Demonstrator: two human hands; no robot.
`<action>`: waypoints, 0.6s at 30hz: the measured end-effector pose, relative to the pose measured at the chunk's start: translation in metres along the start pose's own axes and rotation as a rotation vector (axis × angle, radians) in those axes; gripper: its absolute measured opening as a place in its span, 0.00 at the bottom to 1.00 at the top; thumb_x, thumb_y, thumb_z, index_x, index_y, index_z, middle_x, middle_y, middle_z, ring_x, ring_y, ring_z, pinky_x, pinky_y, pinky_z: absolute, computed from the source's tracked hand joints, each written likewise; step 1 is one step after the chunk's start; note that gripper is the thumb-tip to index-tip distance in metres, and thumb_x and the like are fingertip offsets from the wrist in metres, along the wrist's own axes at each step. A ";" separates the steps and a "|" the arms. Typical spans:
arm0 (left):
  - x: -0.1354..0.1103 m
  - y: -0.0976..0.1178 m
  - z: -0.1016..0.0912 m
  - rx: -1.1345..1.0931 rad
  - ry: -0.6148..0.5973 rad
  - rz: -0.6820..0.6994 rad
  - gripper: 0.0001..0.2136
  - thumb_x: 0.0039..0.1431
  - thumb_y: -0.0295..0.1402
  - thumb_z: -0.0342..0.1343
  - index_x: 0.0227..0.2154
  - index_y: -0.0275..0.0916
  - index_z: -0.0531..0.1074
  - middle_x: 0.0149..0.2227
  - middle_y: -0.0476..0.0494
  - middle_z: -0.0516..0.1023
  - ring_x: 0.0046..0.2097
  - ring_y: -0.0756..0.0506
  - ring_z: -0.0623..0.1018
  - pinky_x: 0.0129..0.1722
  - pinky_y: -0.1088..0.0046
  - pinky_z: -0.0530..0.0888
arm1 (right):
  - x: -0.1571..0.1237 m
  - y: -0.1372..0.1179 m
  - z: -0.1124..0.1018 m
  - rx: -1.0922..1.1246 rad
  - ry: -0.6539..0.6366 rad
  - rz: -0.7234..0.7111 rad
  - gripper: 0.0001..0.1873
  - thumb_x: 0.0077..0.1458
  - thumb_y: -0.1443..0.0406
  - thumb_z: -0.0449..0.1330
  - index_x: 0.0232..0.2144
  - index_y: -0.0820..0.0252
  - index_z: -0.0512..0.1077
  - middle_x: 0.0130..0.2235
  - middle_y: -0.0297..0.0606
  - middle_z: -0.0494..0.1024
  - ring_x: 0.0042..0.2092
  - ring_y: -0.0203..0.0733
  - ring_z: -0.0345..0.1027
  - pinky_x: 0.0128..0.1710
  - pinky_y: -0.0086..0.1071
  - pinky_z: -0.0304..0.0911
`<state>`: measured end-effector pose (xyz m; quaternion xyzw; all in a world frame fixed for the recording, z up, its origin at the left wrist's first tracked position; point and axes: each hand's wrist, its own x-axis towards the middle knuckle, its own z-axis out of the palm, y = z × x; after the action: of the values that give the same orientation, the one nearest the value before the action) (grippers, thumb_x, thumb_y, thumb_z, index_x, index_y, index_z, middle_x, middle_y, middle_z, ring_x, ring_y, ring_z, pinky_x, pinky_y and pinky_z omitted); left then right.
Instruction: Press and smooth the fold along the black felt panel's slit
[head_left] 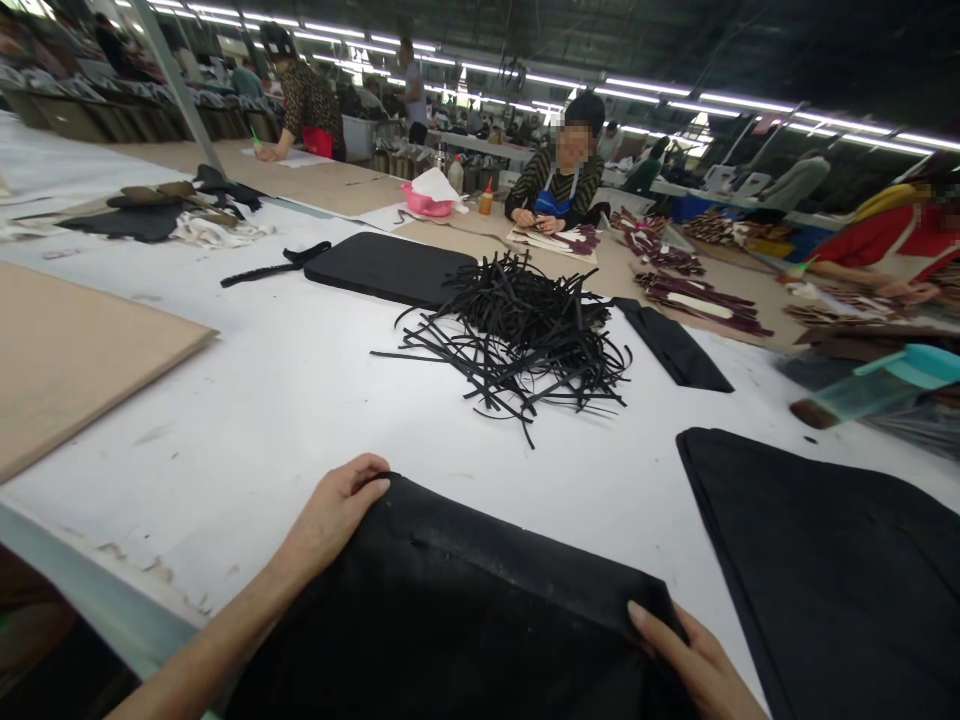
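Note:
A large black sheet of leather-like material (pixel 480 610) is stretched between my two hands at the near edge of the white table. My left hand (pixel 341 515) pinches its far left corner, thumb on top. At the right corner, my right hand (pixel 694 655) grips the edge with the thumb over the near face and the fingers behind. A fold or crease runs across the sheet below its upper edge. Beyond it lies a tangled heap of thin black strips (pixel 532 335). Close to my right hand is a stack of black cut pieces (pixel 832 560).
A stack of black rounded panels (pixel 390 265) lies behind the strips, with a narrow black piece (pixel 675 345) to their right. Brown board (pixel 82 350) covers the table's left side. A teal-lidded bottle (pixel 877 385) lies at right. Several people work at tables beyond.

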<state>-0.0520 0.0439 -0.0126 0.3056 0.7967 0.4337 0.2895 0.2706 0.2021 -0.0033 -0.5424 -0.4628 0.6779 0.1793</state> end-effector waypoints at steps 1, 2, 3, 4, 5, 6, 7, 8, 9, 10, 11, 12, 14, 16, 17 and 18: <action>0.001 -0.002 -0.004 0.082 0.083 0.027 0.14 0.56 0.39 0.47 0.41 0.37 0.66 0.42 0.40 0.72 0.43 0.38 0.72 0.46 0.59 0.67 | 0.002 0.001 0.000 -0.016 -0.027 -0.010 0.24 0.43 0.50 0.65 0.38 0.61 0.75 0.35 0.43 0.80 0.41 0.55 0.74 0.41 0.40 0.68; 0.001 -0.004 -0.007 0.160 0.161 0.058 0.16 0.56 0.38 0.46 0.44 0.36 0.66 0.47 0.37 0.70 0.48 0.36 0.70 0.50 0.55 0.64 | 0.004 0.003 -0.001 -0.030 -0.045 -0.012 0.24 0.44 0.50 0.64 0.38 0.60 0.75 0.35 0.43 0.80 0.42 0.55 0.73 0.42 0.40 0.68; -0.001 -0.005 -0.009 0.228 0.222 0.092 0.17 0.56 0.38 0.45 0.46 0.35 0.65 0.51 0.35 0.66 0.52 0.35 0.66 0.53 0.53 0.60 | 0.006 0.004 -0.003 -0.041 -0.055 -0.008 0.24 0.44 0.50 0.64 0.38 0.60 0.75 0.36 0.42 0.80 0.42 0.55 0.73 0.43 0.40 0.67; -0.006 -0.007 -0.010 0.276 0.253 0.124 0.17 0.57 0.37 0.45 0.46 0.35 0.66 0.53 0.34 0.64 0.54 0.34 0.64 0.55 0.53 0.58 | 0.006 0.004 -0.005 -0.048 -0.067 -0.003 0.23 0.45 0.50 0.64 0.39 0.60 0.75 0.37 0.42 0.80 0.43 0.54 0.73 0.44 0.40 0.67; -0.012 -0.009 -0.010 0.317 0.255 0.168 0.16 0.58 0.37 0.44 0.46 0.36 0.67 0.52 0.36 0.65 0.54 0.35 0.63 0.56 0.54 0.58 | 0.007 0.005 -0.007 -0.055 -0.086 0.008 0.23 0.45 0.50 0.64 0.39 0.59 0.76 0.38 0.42 0.80 0.44 0.54 0.72 0.45 0.40 0.66; -0.020 -0.012 -0.007 0.369 0.233 0.227 0.15 0.59 0.35 0.43 0.44 0.37 0.69 0.51 0.38 0.67 0.53 0.37 0.65 0.55 0.56 0.60 | 0.008 0.005 -0.009 -0.060 -0.108 0.019 0.22 0.46 0.51 0.64 0.40 0.58 0.76 0.38 0.41 0.80 0.44 0.54 0.72 0.46 0.40 0.66; -0.029 -0.015 -0.004 0.442 0.198 0.301 0.14 0.60 0.33 0.42 0.44 0.38 0.70 0.49 0.40 0.70 0.51 0.39 0.67 0.54 0.59 0.62 | 0.008 0.004 -0.012 -0.066 -0.128 0.027 0.22 0.45 0.52 0.65 0.41 0.58 0.76 0.39 0.41 0.80 0.45 0.54 0.72 0.47 0.40 0.65; -0.038 -0.018 0.001 0.540 0.158 0.391 0.15 0.60 0.29 0.42 0.44 0.39 0.71 0.47 0.41 0.72 0.49 0.41 0.69 0.52 0.62 0.64 | 0.009 0.004 -0.014 -0.070 -0.143 0.027 0.22 0.45 0.54 0.66 0.42 0.58 0.76 0.40 0.41 0.79 0.45 0.54 0.71 0.48 0.40 0.64; -0.046 -0.021 0.007 0.663 0.121 0.478 0.17 0.58 0.24 0.41 0.45 0.40 0.71 0.47 0.43 0.73 0.48 0.42 0.70 0.51 0.64 0.66 | 0.009 0.003 -0.016 -0.073 -0.154 0.017 0.22 0.45 0.55 0.66 0.42 0.58 0.75 0.40 0.42 0.79 0.46 0.54 0.71 0.49 0.41 0.64; -0.054 -0.024 0.013 0.791 0.095 0.547 0.21 0.56 0.20 0.40 0.47 0.40 0.70 0.47 0.43 0.73 0.47 0.43 0.71 0.50 0.66 0.67 | 0.010 0.003 -0.018 -0.075 -0.161 0.004 0.23 0.45 0.56 0.66 0.43 0.58 0.75 0.41 0.42 0.79 0.46 0.55 0.71 0.49 0.42 0.63; -0.059 -0.027 0.019 0.914 0.073 0.587 0.24 0.53 0.16 0.39 0.49 0.40 0.70 0.48 0.43 0.74 0.47 0.43 0.71 0.48 0.66 0.68 | 0.010 0.002 -0.019 -0.074 -0.164 -0.007 0.23 0.45 0.56 0.66 0.44 0.58 0.74 0.41 0.42 0.79 0.47 0.55 0.70 0.50 0.42 0.63; -0.063 -0.028 0.024 1.015 0.052 0.592 0.27 0.50 0.14 0.39 0.50 0.40 0.69 0.49 0.43 0.74 0.46 0.43 0.72 0.47 0.66 0.69 | 0.010 0.001 -0.020 -0.070 -0.170 -0.010 0.24 0.45 0.57 0.66 0.45 0.59 0.74 0.42 0.43 0.79 0.47 0.54 0.70 0.49 0.42 0.63; -0.067 -0.030 0.031 1.160 0.016 0.556 0.31 0.48 0.12 0.39 0.53 0.42 0.67 0.50 0.42 0.73 0.46 0.42 0.72 0.45 0.66 0.70 | 0.009 -0.001 -0.022 -0.067 -0.195 0.003 0.25 0.44 0.56 0.66 0.45 0.59 0.72 0.42 0.42 0.78 0.45 0.53 0.71 0.47 0.42 0.65; -0.066 -0.030 0.034 1.244 -0.010 0.517 0.32 0.48 0.12 0.39 0.55 0.44 0.64 0.52 0.41 0.72 0.46 0.41 0.72 0.45 0.64 0.71 | 0.009 -0.003 -0.024 -0.093 -0.206 0.007 0.26 0.43 0.56 0.66 0.45 0.58 0.72 0.41 0.41 0.78 0.43 0.52 0.72 0.44 0.40 0.66; -0.066 -0.031 0.034 1.267 -0.023 0.508 0.33 0.49 0.12 0.39 0.55 0.45 0.64 0.53 0.41 0.71 0.46 0.41 0.73 0.44 0.63 0.71 | 0.009 -0.004 -0.026 -0.124 -0.202 -0.011 0.25 0.43 0.57 0.66 0.45 0.58 0.72 0.40 0.40 0.79 0.41 0.51 0.72 0.43 0.39 0.67; -0.066 -0.032 0.034 1.279 -0.031 0.509 0.33 0.49 0.12 0.39 0.55 0.46 0.63 0.53 0.41 0.71 0.46 0.41 0.73 0.44 0.63 0.71 | 0.010 -0.005 -0.029 -0.170 -0.194 -0.046 0.24 0.43 0.57 0.65 0.44 0.58 0.72 0.39 0.38 0.79 0.40 0.50 0.72 0.42 0.38 0.66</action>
<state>0.0079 -0.0010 -0.0435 0.6002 0.7952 -0.0715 -0.0470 0.2922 0.2246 -0.0046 -0.4767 -0.5461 0.6812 0.1023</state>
